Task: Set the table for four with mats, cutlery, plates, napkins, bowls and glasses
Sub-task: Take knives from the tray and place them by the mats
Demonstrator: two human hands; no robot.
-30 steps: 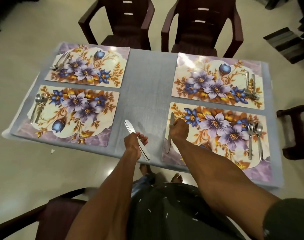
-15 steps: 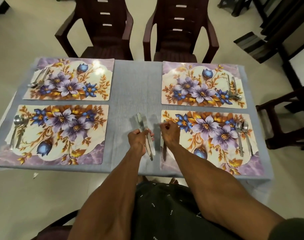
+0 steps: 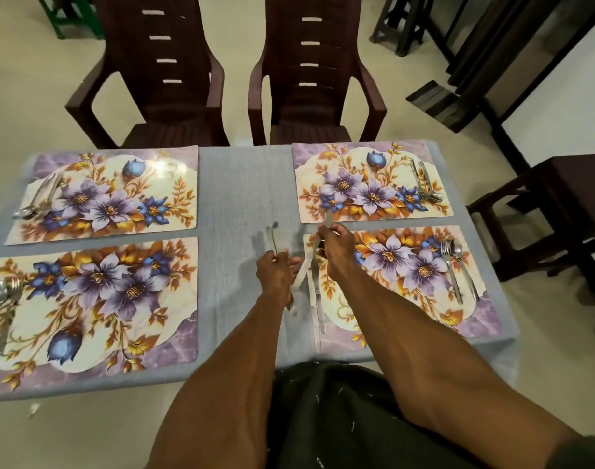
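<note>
We saw four floral mats on the grey tablecloth [image 3: 242, 184]. Beside the near right mat [image 3: 407, 286], the left hand [image 3: 277, 275] gripped knives [image 3: 274, 238], the right hand [image 3: 336, 245] pinched another knife [image 3: 307, 262], and one knife [image 3: 318, 299] lay on that mat's left edge.

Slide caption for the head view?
Both hands, left hand and right hand, hold knives beside the near-right mat.
</note>
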